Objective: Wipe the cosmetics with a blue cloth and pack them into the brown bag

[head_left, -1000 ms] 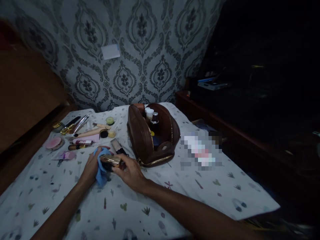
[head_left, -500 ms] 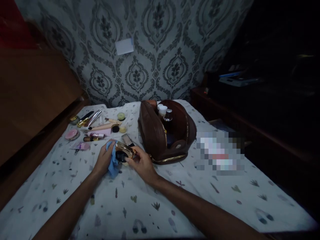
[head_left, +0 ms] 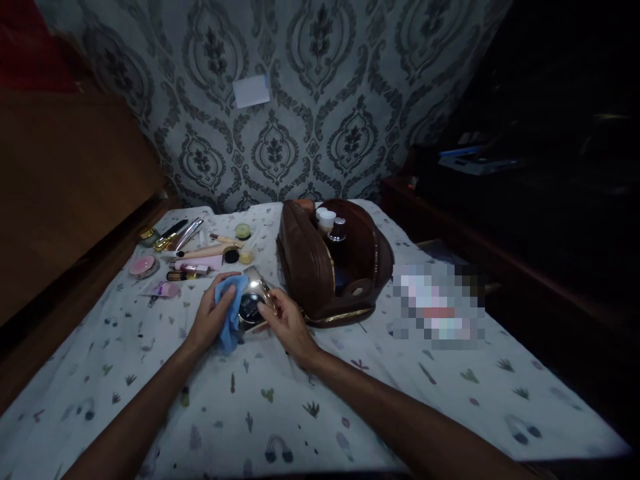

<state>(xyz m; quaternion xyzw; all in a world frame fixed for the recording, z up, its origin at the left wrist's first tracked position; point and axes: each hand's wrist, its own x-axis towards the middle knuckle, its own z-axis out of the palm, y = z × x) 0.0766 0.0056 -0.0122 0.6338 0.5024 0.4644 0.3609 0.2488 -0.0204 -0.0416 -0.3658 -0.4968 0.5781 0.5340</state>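
My left hand (head_left: 207, 317) is closed on a crumpled blue cloth (head_left: 230, 323), which presses against the left side of a gold compact (head_left: 257, 287) with a round black centre. Fingers and thumb of my right hand (head_left: 289, 325) grip the compact's right edge, the thumb lying over the black circle. Both hands are just above the printed sheet, left of an unzipped brown cosmetic bag (head_left: 305, 253). Inside the bag stand white-capped containers (head_left: 327, 220) and a bottle with a shiny cap (head_left: 338, 229).
Several cosmetics lie on the sheet (head_left: 300, 413) at the back left: a pink round case (head_left: 143, 267), a lilac tube (head_left: 167, 289), brushes (head_left: 187, 235) and a green pot (head_left: 243, 231). A pixelated item (head_left: 437, 303) lies right of the bag. A patterned wall rises behind.
The compact has been tilted, so its gold face and black circle now turn more toward me. The blue cloth has shifted slightly along its left side.
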